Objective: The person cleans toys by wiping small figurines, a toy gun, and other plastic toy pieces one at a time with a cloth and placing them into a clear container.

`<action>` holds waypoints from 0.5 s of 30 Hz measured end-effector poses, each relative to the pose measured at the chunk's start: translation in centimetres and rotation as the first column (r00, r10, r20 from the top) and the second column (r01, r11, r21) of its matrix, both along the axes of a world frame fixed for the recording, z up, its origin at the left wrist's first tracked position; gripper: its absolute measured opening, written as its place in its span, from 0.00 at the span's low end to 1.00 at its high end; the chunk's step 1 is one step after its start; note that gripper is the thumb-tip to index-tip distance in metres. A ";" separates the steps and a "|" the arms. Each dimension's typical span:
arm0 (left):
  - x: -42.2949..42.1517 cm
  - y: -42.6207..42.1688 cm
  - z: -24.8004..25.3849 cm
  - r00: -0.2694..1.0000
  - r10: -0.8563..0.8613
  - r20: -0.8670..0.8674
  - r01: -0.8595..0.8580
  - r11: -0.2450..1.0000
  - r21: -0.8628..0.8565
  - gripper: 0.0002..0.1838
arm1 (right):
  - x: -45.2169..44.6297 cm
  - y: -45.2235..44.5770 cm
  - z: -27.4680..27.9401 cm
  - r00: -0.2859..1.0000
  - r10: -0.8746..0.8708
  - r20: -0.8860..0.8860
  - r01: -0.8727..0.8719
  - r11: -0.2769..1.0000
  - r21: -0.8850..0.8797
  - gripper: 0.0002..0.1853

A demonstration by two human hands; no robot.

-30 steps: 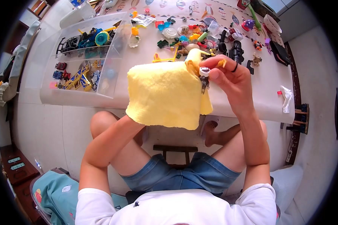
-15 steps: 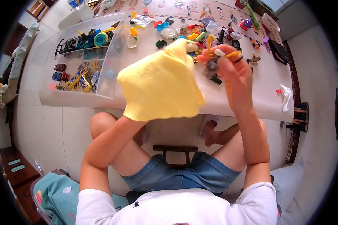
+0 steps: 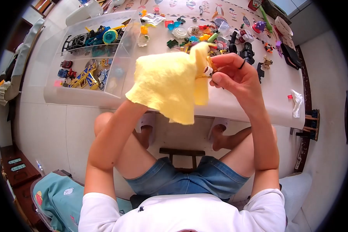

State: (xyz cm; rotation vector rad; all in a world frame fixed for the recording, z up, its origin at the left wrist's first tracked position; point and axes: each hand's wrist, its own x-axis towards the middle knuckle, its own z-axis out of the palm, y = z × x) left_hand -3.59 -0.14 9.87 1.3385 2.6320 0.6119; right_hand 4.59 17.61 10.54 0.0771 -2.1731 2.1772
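A yellow cloth [image 3: 164, 79] drapes over my left hand and hides its fingers; only my left forearm [image 3: 116, 127] shows below it. The far end of the cloth bunches around a small toy piece [image 3: 208, 71] with a white, round part and some yellow-gold parts. My right hand [image 3: 237, 75], with a dark ring on one finger, pinches this piece from the right between thumb and fingers. Cloth and toy touch each other above the near side of the table. Much of the toy is covered, so its exact kind cannot be made out.
To the left lies a clear divided plastic box [image 3: 120, 73] holding toy vehicles and parts. Several small toys, including a black toy part [image 3: 246, 53], spread behind my hands. A black pouch [image 3: 290, 56] and a crumpled white wrapper [image 3: 297, 102] lie at the right.
My right hand has brought the toy piece left and slightly down against the cloth. The cloth now wraps partly around it. The whole view has shifted slightly.
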 end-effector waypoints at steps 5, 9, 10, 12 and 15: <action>-0.2 -0.2 -4.3 0.999 -0.038 -0.029 0.044 0.962 0.270 0.20 | 0.2 -0.5 -0.3 0.978 -0.114 -0.173 0.161 0.945 0.285 0.15; 0.3 0.0 -1.6 0.998 0.014 0.054 -0.019 0.995 0.097 0.22 | 0.1 -0.2 -0.5 0.934 -0.023 -0.356 0.198 0.862 0.466 0.14; 0.1 -0.1 -2.1 0.997 0.015 0.075 -0.026 0.988 0.153 0.22 | 0.1 -0.2 -0.3 0.920 0.000 -0.391 0.205 0.853 0.481 0.14; -0.3 -0.2 -3.1 0.949 -0.048 0.312 -0.108 0.880 0.462 0.21 | 0.1 -0.3 -0.2 0.950 -0.042 -0.309 0.094 0.983 0.156 0.13; 0.3 -0.1 -1.7 0.624 -0.130 0.770 -0.441 0.755 0.485 0.23 | 0.3 -0.2 0.4 0.956 -0.052 -0.290 0.038 0.998 -0.054 0.12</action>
